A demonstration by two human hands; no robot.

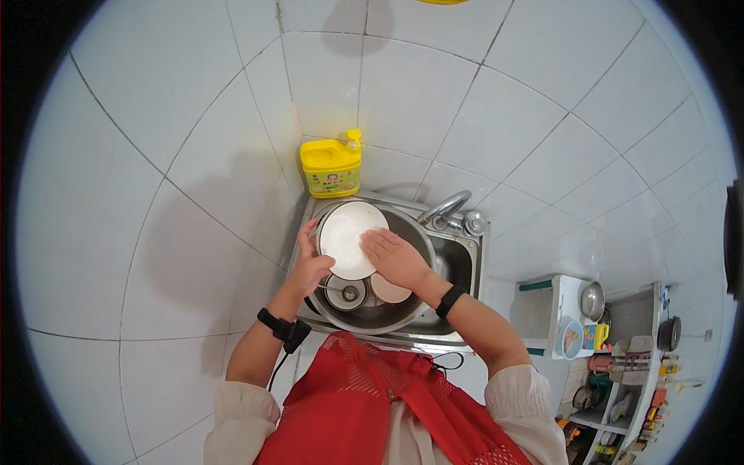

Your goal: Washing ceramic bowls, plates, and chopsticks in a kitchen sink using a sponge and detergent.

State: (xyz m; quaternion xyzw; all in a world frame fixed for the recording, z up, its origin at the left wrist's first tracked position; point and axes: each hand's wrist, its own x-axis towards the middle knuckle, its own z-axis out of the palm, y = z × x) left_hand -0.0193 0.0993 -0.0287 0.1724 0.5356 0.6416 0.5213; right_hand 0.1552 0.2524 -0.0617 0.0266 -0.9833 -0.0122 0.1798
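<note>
A white plate (343, 247) with a dark rim is tilted above a large metal basin (427, 250). My left hand (311, 261) grips the plate by its left edge, thumb on the face. My right hand (392, 253) lies flat with its fingertips on the plate's face; whether a cloth is under it cannot be seen. Inside the basin, below the plate, are a white bowl (335, 302) with a metal ladle (349, 293) in it and a pale pink bowl (390, 290). The basin stands over a stainless steel sink (482, 256).
A yellow pump jug (331, 168) of detergent stands at the sink's back left corner. Right of it rises a chrome faucet (450, 209). White tiled wall is close at left and behind. At far right are a white table (555, 314) with a metal bowl (593, 301), and crowded shelves (645, 389).
</note>
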